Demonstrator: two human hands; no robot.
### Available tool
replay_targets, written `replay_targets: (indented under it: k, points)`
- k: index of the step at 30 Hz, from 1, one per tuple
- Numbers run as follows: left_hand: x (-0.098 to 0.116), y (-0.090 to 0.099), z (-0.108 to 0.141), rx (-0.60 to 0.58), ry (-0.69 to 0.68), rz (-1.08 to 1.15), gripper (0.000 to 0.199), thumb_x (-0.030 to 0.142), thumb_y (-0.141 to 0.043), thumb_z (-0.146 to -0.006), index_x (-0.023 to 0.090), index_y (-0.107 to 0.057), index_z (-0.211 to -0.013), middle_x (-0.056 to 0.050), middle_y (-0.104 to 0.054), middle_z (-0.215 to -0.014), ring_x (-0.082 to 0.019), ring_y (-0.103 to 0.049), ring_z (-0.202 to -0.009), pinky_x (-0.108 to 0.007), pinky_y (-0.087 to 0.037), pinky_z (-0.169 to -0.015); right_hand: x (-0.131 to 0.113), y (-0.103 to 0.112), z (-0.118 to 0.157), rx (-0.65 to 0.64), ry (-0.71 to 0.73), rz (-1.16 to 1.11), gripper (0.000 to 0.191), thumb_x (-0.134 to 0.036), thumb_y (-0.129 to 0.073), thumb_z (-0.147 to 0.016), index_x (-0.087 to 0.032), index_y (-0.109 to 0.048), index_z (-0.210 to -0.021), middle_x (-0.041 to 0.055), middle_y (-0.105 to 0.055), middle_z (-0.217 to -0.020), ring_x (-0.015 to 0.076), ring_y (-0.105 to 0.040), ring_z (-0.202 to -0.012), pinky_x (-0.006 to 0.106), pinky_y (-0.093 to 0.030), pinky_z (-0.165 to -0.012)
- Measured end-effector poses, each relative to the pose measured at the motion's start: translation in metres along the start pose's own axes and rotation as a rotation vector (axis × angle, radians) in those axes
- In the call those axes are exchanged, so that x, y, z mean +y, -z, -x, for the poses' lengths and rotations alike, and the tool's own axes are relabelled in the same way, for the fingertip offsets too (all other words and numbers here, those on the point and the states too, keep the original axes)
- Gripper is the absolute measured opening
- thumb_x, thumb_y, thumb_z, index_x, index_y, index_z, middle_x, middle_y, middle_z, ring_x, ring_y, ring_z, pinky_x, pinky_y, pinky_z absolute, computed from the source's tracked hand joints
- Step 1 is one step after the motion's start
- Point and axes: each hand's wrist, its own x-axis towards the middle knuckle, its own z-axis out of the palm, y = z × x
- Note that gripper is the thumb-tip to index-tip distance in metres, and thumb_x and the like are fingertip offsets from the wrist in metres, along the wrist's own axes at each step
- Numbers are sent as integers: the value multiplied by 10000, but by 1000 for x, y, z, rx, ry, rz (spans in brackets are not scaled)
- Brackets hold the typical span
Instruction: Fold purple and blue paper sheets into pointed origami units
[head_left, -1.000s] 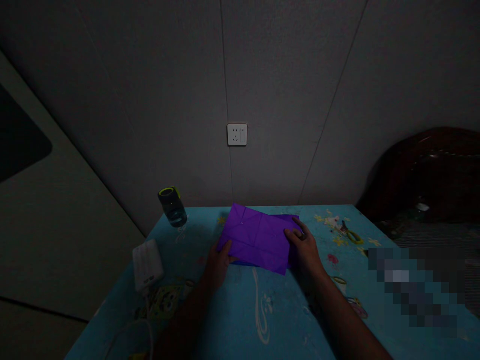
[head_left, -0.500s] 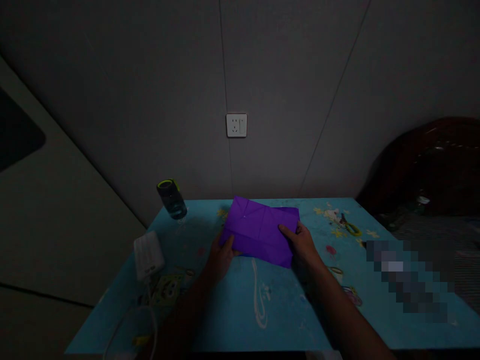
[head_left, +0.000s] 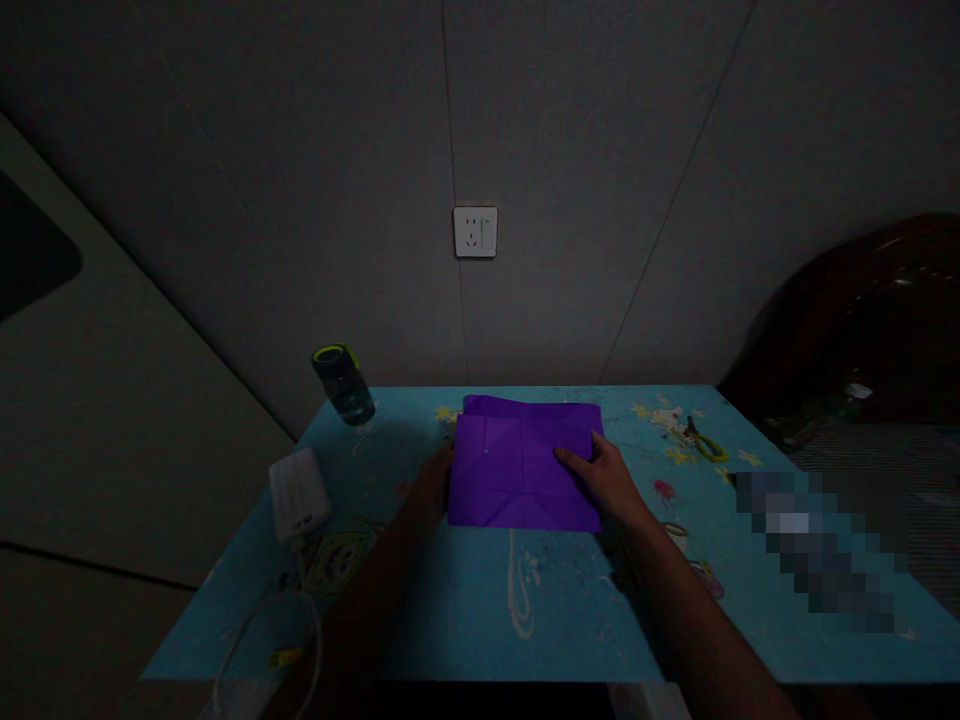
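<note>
A creased sheet of purple paper (head_left: 517,475), folded over with a second layer showing along its far edge, is held above the middle of the table. My right hand (head_left: 606,482) grips its right side, thumb on top and the other fingers underneath or at the edge. At the left edge is my left hand (head_left: 436,482), its fingers mostly hidden behind the paper.
A blue flowered cloth (head_left: 570,620) covers the table. On the left are a dark water bottle (head_left: 345,385), a white box with a cable (head_left: 298,495) and a patterned card (head_left: 334,562). Yellow-handled pliers (head_left: 706,442) and a tape roll (head_left: 675,535) lie right. A blurred-out object (head_left: 810,550) lies far right.
The paper has turned from a slant to nearly square with the table. My left thumb has gone from its top face, and the left hand now sits behind the edge. The view tilted slightly down.
</note>
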Motion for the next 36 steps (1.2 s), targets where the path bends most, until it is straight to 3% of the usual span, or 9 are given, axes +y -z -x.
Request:
replay_targets:
  k: [4, 8, 11, 16, 22, 26, 31, 36]
  points:
    - [5, 2, 3, -15, -68, -170, 512, 358, -798, -661, 180, -692, -1129, -78, -748, -1082, -305, -659, -1077, -412, -493, -978, 6, -6, 2, -19, 138, 151, 355, -367, -741, -743, -192, -681, -1047, 59, -742, -992, 256, -662, -890, 415, -525, -838]
    - [-7, 5, 1, -61, -175, -373, 500, 396, -711, -751, 175, -658, -1196, -81, -727, -1142, -285, -642, -1117, -419, -478, -1002, 14, -12, 5, -50, 312, 320, 307, -339, -607, -862, -216, -670, -1136, 70, -720, -1082, 260, -642, -992, 443, -469, -946]
    - [-17, 7, -1, -104, -272, -488, 457, 392, -650, -819, 193, -647, -1230, -81, -696, -1216, -278, -583, -1210, -431, -406, -1081, 17, -13, 6, -153, 461, 424, 345, -239, -502, -914, -263, -639, -1230, 62, -673, -1199, 245, -596, -1123, 437, -413, -1031]
    - [-27, 13, -1, -289, -563, -908, 456, 216, -406, -950, 250, -498, -1395, -75, -487, -1466, -237, -443, -1351, -438, -296, -1163, 27, -12, 6, -283, 566, 578, 568, -69, -428, -848, -318, -558, -1343, 57, -556, -1355, 229, -516, -1244, 449, -393, -1073]
    - [-37, 20, -6, -288, -700, -1239, 599, 21, -340, -889, 283, -462, -1413, -75, -391, -1518, -231, -391, -1378, -455, -346, -1143, 40, -11, 3, -308, 613, 705, 711, 0, -426, -767, -345, -511, -1383, 60, -488, -1413, 252, -457, -1284, 496, -386, -1073]
    - [-40, 18, -6, -277, -756, -1453, 602, -9, -407, -857, 275, -505, -1378, -74, -405, -1511, -248, -371, -1384, -463, -350, -1141, 43, -14, 3, -336, 641, 798, 636, -67, -475, -820, -313, -487, -1406, 91, -487, -1416, 272, -461, -1273, 507, -389, -1061]
    - [-44, 12, -2, -321, -743, -1629, 514, 38, -463, -856, 200, -535, -1338, -126, -461, -1472, -287, -369, -1388, -487, -317, -1145, 43, -19, 6, -436, 666, 950, 426, -247, -521, -911, -248, -579, -1333, 134, -578, -1321, 296, -519, -1205, 498, -417, -1007]
    - [-45, 7, 5, -382, -720, -1599, 490, 254, -509, -916, 162, -455, -1394, -151, -489, -1448, -281, -394, -1377, -448, -326, -1140, 36, -23, 14, -492, 649, 1044, 410, -414, -503, -942, -222, -617, -1286, 145, -581, -1311, 308, -527, -1182, 492, -416, -977]
